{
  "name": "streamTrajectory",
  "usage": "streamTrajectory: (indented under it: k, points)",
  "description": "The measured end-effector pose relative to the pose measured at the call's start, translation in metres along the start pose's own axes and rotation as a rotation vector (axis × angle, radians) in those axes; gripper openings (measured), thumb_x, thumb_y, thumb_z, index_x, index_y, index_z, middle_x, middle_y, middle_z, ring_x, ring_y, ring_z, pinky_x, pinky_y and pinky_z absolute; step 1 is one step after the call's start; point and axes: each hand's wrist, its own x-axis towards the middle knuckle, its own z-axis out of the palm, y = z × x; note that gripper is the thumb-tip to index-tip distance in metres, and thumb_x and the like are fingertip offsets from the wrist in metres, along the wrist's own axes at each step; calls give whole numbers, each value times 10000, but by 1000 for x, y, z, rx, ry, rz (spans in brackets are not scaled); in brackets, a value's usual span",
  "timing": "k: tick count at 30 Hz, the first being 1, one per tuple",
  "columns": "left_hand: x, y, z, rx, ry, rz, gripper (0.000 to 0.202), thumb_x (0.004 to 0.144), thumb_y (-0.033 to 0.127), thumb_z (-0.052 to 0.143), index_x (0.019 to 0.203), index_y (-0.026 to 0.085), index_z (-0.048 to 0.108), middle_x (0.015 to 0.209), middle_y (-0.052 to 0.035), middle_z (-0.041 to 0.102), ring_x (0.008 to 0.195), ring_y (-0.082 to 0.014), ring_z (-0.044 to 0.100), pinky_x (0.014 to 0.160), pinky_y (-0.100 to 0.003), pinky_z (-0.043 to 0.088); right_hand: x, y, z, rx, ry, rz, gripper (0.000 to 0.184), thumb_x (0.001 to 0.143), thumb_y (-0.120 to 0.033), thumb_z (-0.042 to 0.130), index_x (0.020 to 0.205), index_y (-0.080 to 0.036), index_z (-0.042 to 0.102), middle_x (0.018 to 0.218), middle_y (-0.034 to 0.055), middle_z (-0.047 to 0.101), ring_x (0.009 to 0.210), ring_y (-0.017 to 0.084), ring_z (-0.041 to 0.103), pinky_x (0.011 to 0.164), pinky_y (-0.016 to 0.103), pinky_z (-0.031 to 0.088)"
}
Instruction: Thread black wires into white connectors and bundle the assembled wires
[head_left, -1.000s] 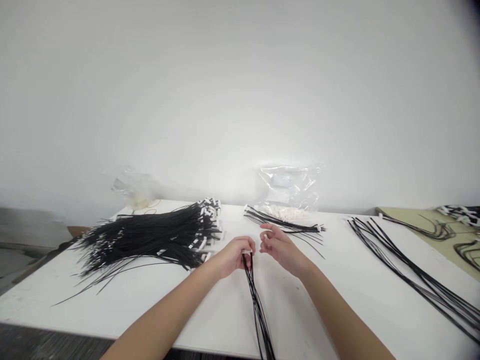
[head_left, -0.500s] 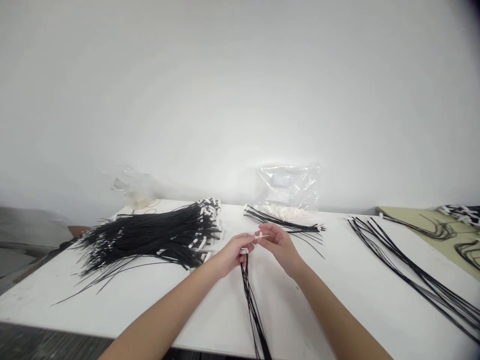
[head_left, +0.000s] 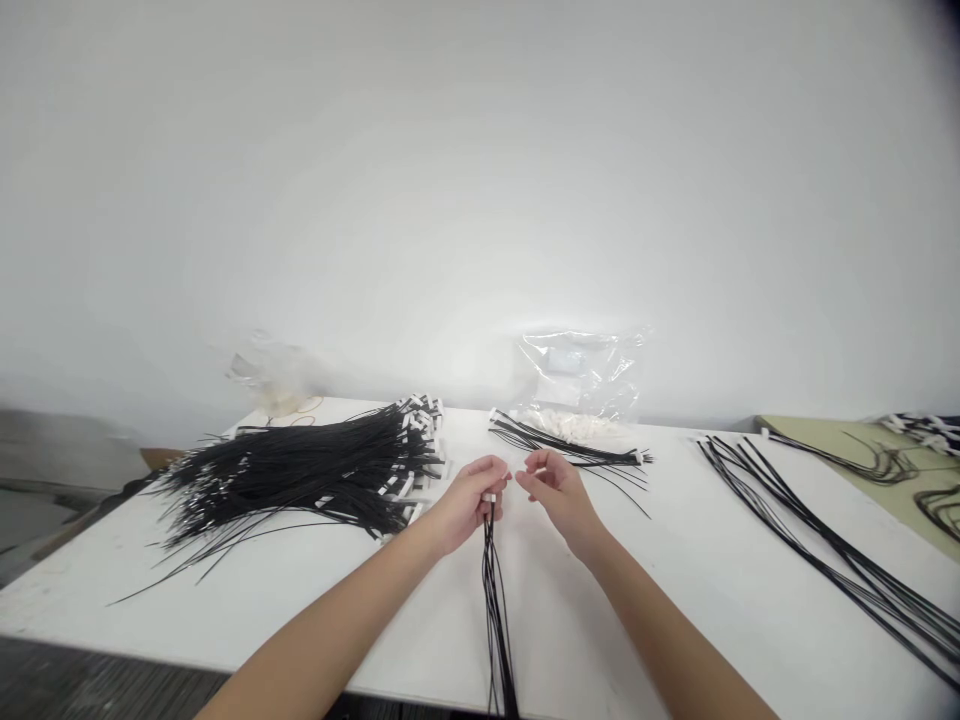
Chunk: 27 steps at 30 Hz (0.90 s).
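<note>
My left hand (head_left: 470, 503) is closed around the top end of a thin bundle of black wires (head_left: 495, 610) that runs down toward the table's near edge. A small white connector shows at its fingertips. My right hand (head_left: 556, 492) hovers just to the right of it, its fingers curled and pinched close to the left hand's fingertips; what it holds, if anything, is too small to see. Both hands are above the white table (head_left: 660, 590), near its middle.
A large heap of black wires with white tags (head_left: 300, 470) lies at the left. A smaller wire bundle (head_left: 570, 448) and a clear plastic bag of white parts (head_left: 577, 385) sit behind the hands. Long black wires (head_left: 817, 540) stretch across the right side; a second, beige table (head_left: 817, 432) with more wires stands at the far right.
The right hand held a small white piece half a second ago; it no longer shows. The wire bundle now hangs straighter toward the near edge. The hands stayed close together.
</note>
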Motion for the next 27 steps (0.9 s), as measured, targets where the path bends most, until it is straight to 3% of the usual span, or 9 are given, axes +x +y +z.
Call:
streamTrajectory:
  k: [4, 7, 12, 19, 25, 27]
  points:
    - [4, 1, -5, -80, 102, 96, 278, 688, 355, 605, 682, 164, 403, 621, 56, 317, 468, -12, 321, 465, -154, 309, -7, -1, 4, -141, -281, 57, 197, 734, -365, 566, 719, -168, 561, 658, -18, 496, 544, 76, 416, 522, 214, 357]
    - [6, 1, -7, -83, 139, 121, 286, 687, 359, 607, 675, 160, 401, 630, 51, 347, 467, -9, 323, 436, -141, 265, -14, -4, 12, -167, -376, 38, 168, 754, -324, 532, 706, -166, 566, 658, -20, 493, 550, 69, 387, 513, 203, 320]
    - [6, -2, -6, -43, 180, 139, 276, 693, 379, 599, 698, 157, 436, 654, 41, 378, 478, -7, 324, 413, -138, 209, -17, -7, 22, -212, -398, 20, 148, 732, -293, 543, 674, -157, 553, 637, -26, 485, 538, 64, 343, 500, 204, 279]
    - [6, -4, -4, -12, 193, 153, 276, 694, 397, 594, 713, 155, 464, 683, 33, 397, 500, -6, 305, 414, -130, 193, -16, -2, 20, -193, -426, 55, 128, 731, -242, 491, 642, -156, 522, 594, -33, 439, 532, 65, 355, 485, 197, 265]
    - [4, 0, -4, -19, 178, 122, 282, 688, 405, 585, 714, 172, 427, 649, 50, 359, 445, 0, 243, 386, -136, 156, -15, 4, 21, 9, -426, 250, 125, 766, -241, 386, 668, -175, 427, 603, -30, 457, 498, 81, 445, 509, 229, 375]
    - [4, 3, -5, 15, 178, 116, 285, 695, 415, 565, 704, 178, 406, 645, 52, 352, 430, -2, 254, 374, -140, 155, -15, 1, 19, 131, -442, 335, 147, 791, -298, 394, 697, -186, 410, 610, -43, 438, 448, 66, 400, 522, 268, 419]
